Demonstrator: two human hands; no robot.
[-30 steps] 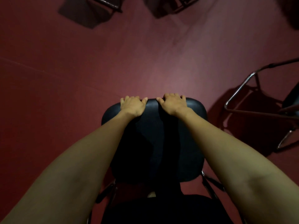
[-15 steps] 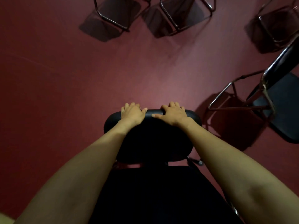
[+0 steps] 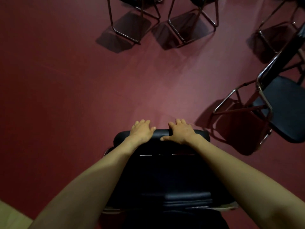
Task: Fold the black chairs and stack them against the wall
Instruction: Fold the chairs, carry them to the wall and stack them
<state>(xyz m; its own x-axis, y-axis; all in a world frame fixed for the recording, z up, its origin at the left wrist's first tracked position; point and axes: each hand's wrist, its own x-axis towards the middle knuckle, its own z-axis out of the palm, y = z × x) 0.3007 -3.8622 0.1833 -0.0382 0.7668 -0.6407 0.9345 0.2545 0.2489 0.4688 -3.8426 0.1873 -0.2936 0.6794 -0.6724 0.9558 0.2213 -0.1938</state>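
glossy black vinyl chair [image 3: 161,134], chrome legs [image 3: 125,36] — matt red floor [image 3: 66,90]

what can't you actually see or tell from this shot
Head view only.
- Fingertips of the left hand and right hand: hidden behind the backrest of the held chair.
- Its legs: covered by backrest and arms, too dark to tell how far it is folded.
- Far chairs: seats cut off by the top edge.
- The wall: outside the frame.
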